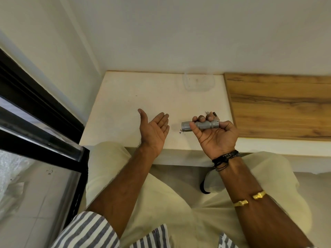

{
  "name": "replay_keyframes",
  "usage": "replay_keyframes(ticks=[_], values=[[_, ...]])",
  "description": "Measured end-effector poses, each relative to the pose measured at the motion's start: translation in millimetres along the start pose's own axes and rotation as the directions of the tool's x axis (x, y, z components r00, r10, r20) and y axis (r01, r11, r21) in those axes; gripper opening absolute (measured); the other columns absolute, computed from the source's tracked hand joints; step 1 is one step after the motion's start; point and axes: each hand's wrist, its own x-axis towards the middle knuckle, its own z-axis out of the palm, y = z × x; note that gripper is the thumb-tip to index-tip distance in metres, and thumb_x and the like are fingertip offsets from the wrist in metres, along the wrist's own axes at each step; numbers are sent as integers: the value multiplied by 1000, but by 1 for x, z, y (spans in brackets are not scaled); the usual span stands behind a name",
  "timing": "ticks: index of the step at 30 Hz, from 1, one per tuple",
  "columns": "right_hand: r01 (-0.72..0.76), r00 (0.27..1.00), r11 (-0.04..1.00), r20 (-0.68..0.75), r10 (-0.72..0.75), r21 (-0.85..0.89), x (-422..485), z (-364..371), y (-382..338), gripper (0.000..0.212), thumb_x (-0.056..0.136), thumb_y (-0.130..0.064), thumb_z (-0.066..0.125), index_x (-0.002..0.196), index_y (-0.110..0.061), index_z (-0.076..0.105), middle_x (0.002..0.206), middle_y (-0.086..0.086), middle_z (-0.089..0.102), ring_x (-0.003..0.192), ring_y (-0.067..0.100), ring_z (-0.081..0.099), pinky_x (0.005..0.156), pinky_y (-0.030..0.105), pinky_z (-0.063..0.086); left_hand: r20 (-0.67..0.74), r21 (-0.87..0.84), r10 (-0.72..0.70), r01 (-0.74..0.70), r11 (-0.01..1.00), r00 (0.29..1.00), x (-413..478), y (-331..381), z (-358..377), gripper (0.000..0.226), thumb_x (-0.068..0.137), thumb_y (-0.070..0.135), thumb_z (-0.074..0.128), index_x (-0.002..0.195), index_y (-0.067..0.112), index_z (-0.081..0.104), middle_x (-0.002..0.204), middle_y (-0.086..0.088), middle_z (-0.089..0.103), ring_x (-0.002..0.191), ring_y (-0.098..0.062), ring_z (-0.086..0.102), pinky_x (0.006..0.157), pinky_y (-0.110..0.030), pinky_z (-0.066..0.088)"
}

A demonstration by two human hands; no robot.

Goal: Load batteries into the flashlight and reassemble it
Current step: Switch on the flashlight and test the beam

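The right hand [214, 135] gripped the flashlight [199, 125] while the left hand [155, 130] lay open and empty; apparently reassembled, testing remained.

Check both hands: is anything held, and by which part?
The right hand grips the silver flashlight around its mid-body; the head end sticks out. The left hand is open, empty.

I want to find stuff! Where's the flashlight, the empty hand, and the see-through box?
flashlight [206, 124]: head view, on its silver barrel.
left hand [155, 130]: head view, on the open palm.
clear plastic container [198, 83]: head view, on its bare floor, by the wall.
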Motion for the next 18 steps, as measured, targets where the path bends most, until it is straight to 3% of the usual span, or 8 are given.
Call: replay_keyframes(ticks=[7, 11, 14, 16, 18], values=[[-16, 998, 999, -58, 14, -39, 2, -1, 3, 21, 76, -20, 40, 80, -6, 55, 83, 13, 58, 100, 36, 62, 95, 55, 54, -22, 125, 30, -27, 992, 999, 4, -2, -1, 93, 90, 77, 13, 151, 10, 33, 157, -10, 37, 146, -29, 33, 122, -44, 20], [-13, 998, 997, -62, 8, -74, 5, -3, 7, 24, 83, -22, 38, 85, -6, 56, 86, 14, 61, 104, 38, 62, 96, 54, 54, -32, 319, 76, -62, 946, 997, 10, -6, 0, 71, 101, 58, 18, 150, 9, 34, 156, -10, 39, 146, -25, 33, 122, -38, 20], [-17, 998, 995, -58, 11, -101, 7, -4, 9, 36, 94, -28, 32, 88, -4, 58, 90, 17, 64, 110, 40, 61, 101, 54, 52, -9, 554, 186, -150, 819, 982, 9, -8, 1, 44, 106, 33, 39, 143, 10, 47, 149, -6, 49, 139, -19, 44, 117, -29, 30], [-24, 999, 992, -45, 18, -123, 10, -3, 11, 33, 94, -28, 36, 91, -4, 59, 95, 19, 64, 116, 41, 57, 105, 55, 50, 43, 705, 254, -210, 677, 966, 8, -9, 1, 39, 105, 28, 45, 140, 13, 52, 144, -1, 55, 132, -13, 50, 107, -19, 36], [-34, 999, 988, -34, 29, -150, 15, -1, 14, 27, 91, -26, 42, 93, -5, 59, 98, 20, 63, 120, 41, 53, 106, 55, 49, 68, 750, 269, -227, 621, 961, 10, -9, 0, 39, 104, 28, 45, 141, 14, 52, 142, 2, 56, 129, -11, 51, 103, -15, 37]])
